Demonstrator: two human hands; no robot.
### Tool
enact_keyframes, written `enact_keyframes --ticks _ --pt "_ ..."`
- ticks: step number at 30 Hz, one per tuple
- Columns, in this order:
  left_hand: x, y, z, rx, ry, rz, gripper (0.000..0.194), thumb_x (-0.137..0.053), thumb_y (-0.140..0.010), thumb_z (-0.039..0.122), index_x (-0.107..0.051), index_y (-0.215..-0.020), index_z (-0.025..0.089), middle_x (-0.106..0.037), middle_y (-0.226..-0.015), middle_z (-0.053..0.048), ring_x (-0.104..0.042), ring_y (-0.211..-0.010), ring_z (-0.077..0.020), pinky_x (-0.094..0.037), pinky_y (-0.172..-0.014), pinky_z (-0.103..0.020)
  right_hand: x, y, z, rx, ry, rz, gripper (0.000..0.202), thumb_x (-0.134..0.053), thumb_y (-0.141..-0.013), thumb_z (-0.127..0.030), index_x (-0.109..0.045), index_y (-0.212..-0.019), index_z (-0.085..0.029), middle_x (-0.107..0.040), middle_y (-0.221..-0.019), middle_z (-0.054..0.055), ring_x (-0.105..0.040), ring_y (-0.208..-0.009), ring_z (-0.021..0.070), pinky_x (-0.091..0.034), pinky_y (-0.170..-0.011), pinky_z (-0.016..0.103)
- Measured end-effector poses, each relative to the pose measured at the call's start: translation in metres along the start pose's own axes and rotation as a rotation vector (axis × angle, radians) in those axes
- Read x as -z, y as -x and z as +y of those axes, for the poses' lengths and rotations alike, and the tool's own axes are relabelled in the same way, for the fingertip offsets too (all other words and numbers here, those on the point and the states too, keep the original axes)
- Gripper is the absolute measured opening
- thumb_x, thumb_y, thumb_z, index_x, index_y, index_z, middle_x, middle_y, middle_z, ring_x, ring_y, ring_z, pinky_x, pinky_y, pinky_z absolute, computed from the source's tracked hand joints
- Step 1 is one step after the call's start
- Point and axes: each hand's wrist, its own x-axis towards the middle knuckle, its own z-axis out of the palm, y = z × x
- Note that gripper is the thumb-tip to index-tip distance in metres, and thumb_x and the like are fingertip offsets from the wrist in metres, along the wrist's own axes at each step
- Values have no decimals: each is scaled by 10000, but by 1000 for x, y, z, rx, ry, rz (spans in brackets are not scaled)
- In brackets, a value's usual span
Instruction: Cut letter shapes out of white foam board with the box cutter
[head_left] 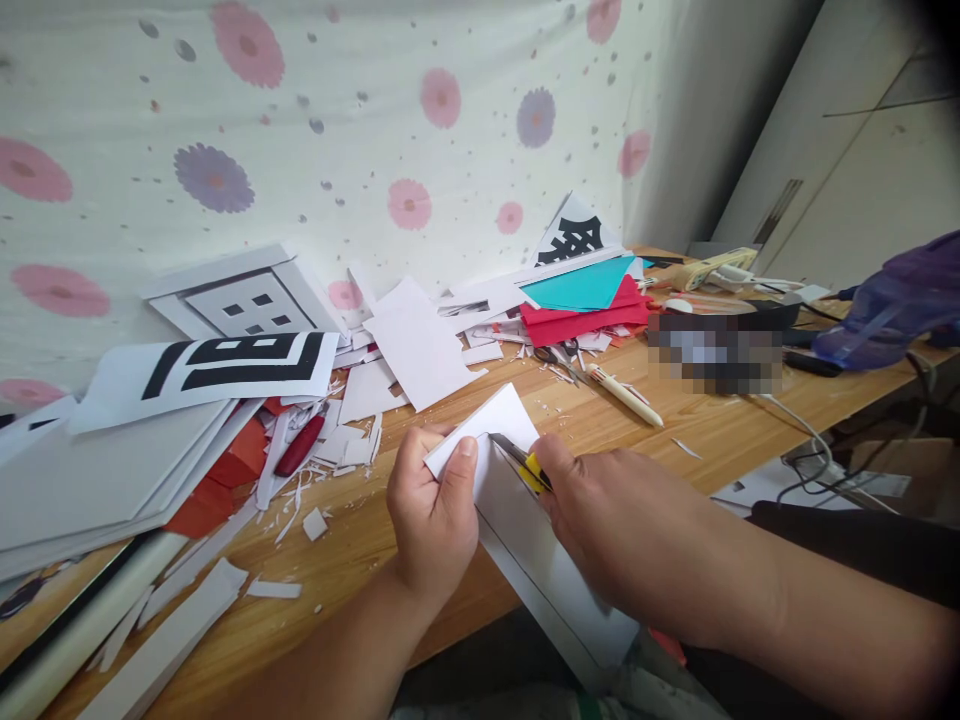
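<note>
My left hand [439, 497] grips the upper end of a long white foam board [517, 545], thumb on top and fingers curled beneath. A thin line runs lengthwise along the board. Wrapped in my right hand [600, 515] is a yellow and black utility knife [534, 472]. Its blade tip rests at the board's face, just right of my left thumb; how deep it sits I cannot tell. The board slants over the table's front edge, its lower end near my lap.
White paper scraps [352, 440], a red-handled tool [300, 445], scissors [559, 360] and a pen [622, 395] lie on the wooden table [352, 560]. Stacked boards [112, 480] stand left. Teal sheets [581, 285], red sheets [585, 322] and a purple bottle [892, 300] are farther back.
</note>
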Motion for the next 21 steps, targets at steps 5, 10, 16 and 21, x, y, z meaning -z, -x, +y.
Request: enact_keyframes --ticks 5,10,16,21 --pt "-2 0 -3 41 0 14 69 -576 -818 267 -530 -815 217 -567 -733 20 -534 -699 -152 -421 -651 -264 1 -2 0 -33 -43 -45 90 -436 -853 -224 -485 -906 -170 -564 -522 29 -565 -440 192 -141 -403 276" --pt "-3 1 -3 20 -7 -3 70 -571 -821 263 -524 -800 215 -557 -714 27 -526 -683 -143 -415 -647 -255 1 0 0 21 44 -38 126 -494 -749 -125 -500 -867 -169 -574 -544 30 -562 -418 200 -125 -390 280" --pt "-4 1 -3 89 17 -23 82 -566 -824 283 -528 -821 211 -573 -750 15 -536 -723 -155 -414 -672 -261 0 3 0 -3 11 -52 84 -447 -839 -187 -495 -897 -150 -571 -535 37 -576 -437 203 -162 -401 274" --pt "-5 0 -8 107 2 -20 103 -578 -810 309 -542 -821 212 -582 -757 11 -541 -720 -165 -410 -662 -265 3 4 2 15 5 -164 200 -536 -703 -113 -515 -900 -141 -591 -574 43 -599 -464 213 -170 -395 259"
